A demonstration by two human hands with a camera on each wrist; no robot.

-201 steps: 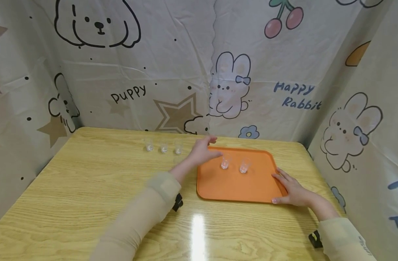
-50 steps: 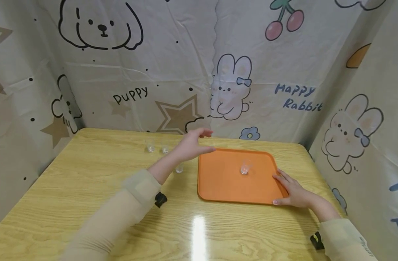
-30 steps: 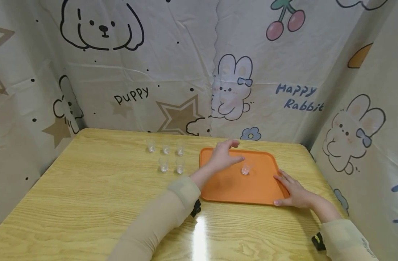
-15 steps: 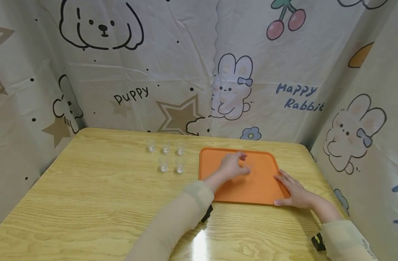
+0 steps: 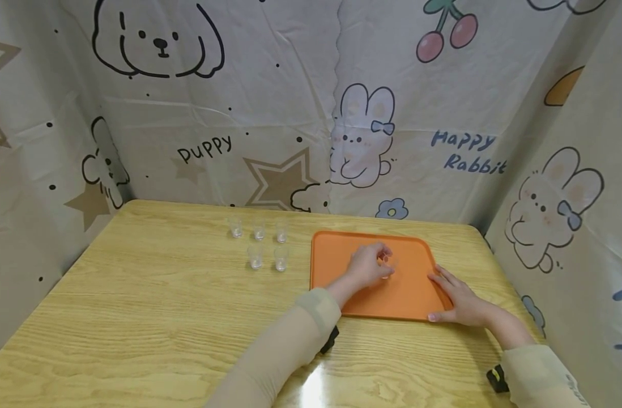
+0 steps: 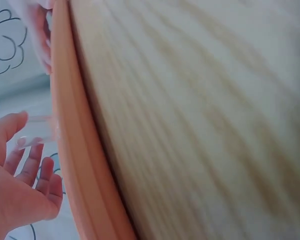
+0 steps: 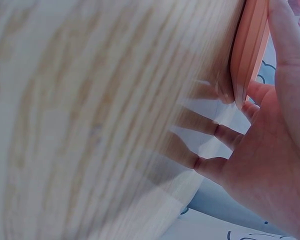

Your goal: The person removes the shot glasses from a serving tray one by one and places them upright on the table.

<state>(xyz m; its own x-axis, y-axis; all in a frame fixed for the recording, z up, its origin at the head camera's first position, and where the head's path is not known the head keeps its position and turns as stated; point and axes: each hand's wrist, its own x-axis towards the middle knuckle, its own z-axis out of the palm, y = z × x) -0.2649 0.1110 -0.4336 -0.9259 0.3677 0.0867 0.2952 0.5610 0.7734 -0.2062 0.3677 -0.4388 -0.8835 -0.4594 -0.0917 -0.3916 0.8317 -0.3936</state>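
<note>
My left hand (image 5: pixel 364 265) is over the orange tray (image 5: pixel 408 299), its thumb and fingers curled round a small clear shot glass (image 6: pixel 38 131) that stands on it. In the head view the fingers partly cover this glass. At the tray's right end rests my right hand (image 5: pixel 460 301), fingers spread and fairly straight along the side, thumb at the near corner. The right wrist view shows some of its fingertips (image 7: pixel 210 164) touching the tabletop beside the tray. Left of the tray, several matching shot glasses (image 5: pixel 255 258) stand upright on the table in two rows.
The wooden table (image 5: pixel 163 306) runs back to a printed cloth curtain (image 5: pixel 270 113), which also closes off both sides. A back row of glasses (image 5: pixel 259 229) stands near the table's far edge. Light glares off the front of the tabletop.
Another shot glass has come from the tray to the table's rows. Since then my left hand has moved right and down to the glass on the tray. My right hand stays in place.
</note>
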